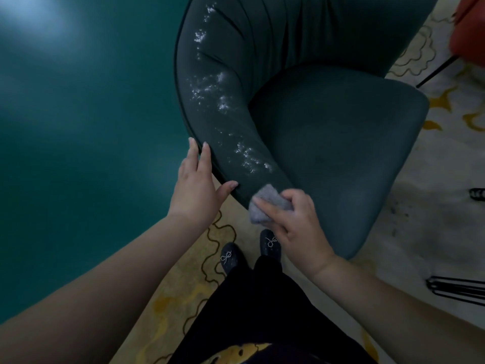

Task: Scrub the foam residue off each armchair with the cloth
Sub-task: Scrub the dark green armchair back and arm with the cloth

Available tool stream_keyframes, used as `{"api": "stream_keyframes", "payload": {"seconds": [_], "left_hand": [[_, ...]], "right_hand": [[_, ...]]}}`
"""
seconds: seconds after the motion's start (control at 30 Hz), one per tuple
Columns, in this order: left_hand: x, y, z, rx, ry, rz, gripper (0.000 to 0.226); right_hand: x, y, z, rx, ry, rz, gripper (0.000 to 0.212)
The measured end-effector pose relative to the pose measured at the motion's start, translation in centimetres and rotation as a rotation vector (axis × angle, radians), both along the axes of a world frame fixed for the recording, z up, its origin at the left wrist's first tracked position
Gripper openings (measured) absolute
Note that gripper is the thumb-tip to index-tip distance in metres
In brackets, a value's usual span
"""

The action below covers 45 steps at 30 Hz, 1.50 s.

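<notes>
A dark green armchair (328, 132) fills the middle of the view. White foam residue (223, 101) runs in patches down its left armrest, from the top of the backrest to near the front end. My right hand (294, 227) grips a bunched grey cloth (265, 206) and presses it against the armrest's front tip, just below the lowest foam patch. My left hand (196, 185) rests on the armrest's outer edge with straight fingers and the thumb laid on the rim.
A teal wall or panel (78, 114) stands close on the left. A pale carpet with yellow patterns (433, 179) lies beneath. A red chair (469, 30) shows at the top right, black wire legs (456, 287) at the right edge. My feet (249, 253) stand beside the armchair's front.
</notes>
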<state>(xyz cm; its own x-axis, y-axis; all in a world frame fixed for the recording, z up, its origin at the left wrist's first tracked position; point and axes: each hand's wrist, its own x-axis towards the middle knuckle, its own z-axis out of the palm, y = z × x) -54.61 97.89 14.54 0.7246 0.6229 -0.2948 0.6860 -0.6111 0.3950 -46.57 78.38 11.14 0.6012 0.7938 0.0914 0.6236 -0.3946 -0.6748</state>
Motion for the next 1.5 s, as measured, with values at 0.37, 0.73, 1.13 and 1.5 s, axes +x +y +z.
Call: {"api": "stream_keyframes", "payload": {"seconds": [0.37,0.73,1.13,1.5], "left_hand": [[-0.1,0.4,-0.2,-0.029,-0.027,0.022,0.079],[0.2,0.2,-0.5,-0.168,-0.157,0.151,0.081],[1.1,0.6,-0.6,-0.283,-0.164,0.227,0.096],[1.1,1.2,-0.8,-0.413,-0.196,0.311,0.106]], "right_hand": [[0.3,4.6,0.1,0.031,-0.004,0.002,0.043],[2.4,2.6,-2.1,0.058,0.272,-0.254,0.048],[4.1,2.2,-3.4,0.025,0.469,-0.387,0.044],[4.0,-0.2,-2.2,0.041,0.333,-0.110,0.055]]}}
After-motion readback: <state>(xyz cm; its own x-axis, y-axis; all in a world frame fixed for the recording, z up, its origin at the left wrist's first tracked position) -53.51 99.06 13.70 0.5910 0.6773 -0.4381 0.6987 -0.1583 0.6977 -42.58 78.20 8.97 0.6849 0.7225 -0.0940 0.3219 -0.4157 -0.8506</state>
